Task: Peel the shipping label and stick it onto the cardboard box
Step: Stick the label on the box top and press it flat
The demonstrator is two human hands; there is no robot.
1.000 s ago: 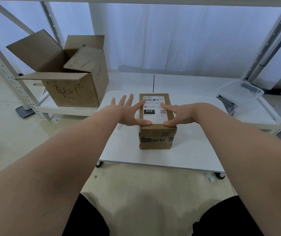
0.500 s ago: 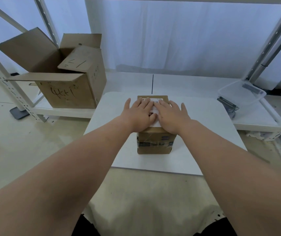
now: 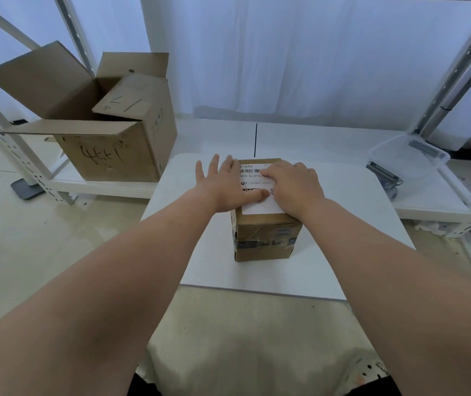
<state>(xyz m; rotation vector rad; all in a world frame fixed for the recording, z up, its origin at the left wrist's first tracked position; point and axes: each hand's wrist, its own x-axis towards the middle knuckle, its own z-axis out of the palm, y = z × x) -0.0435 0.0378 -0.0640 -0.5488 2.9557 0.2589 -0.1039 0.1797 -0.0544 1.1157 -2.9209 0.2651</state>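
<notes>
A small cardboard box [image 3: 267, 238] is seen standing near the middle of a white table [image 3: 348, 224]. A white shipping label [image 3: 260, 207] is laid flat on the top face of the box, with its barcode toward the far edge and a blank strip toward the near edge. The left hand [image 3: 224, 187] is laid open on the left side of the box top, its fingers straight and spread, some reaching past the box's left edge; its thumb [image 3: 254, 197] is pressed on the label. The right hand [image 3: 295, 187] is placed on the right part of the label, its fingers [image 3: 271, 174] a little bent and pointed leftward across the print; nothing is gripped by it. The two hands are set just beside each other. A band of tape [image 3: 263, 243] is seen across the front face of the box. To the left, a larger open carton [image 3: 108, 155] marked with handwriting is set on a low shelf [image 3: 100, 187]. To the right, a clear plastic tub [image 3: 408, 155] is seen. A white curtain [image 3: 285, 52] is hung behind.
</notes>
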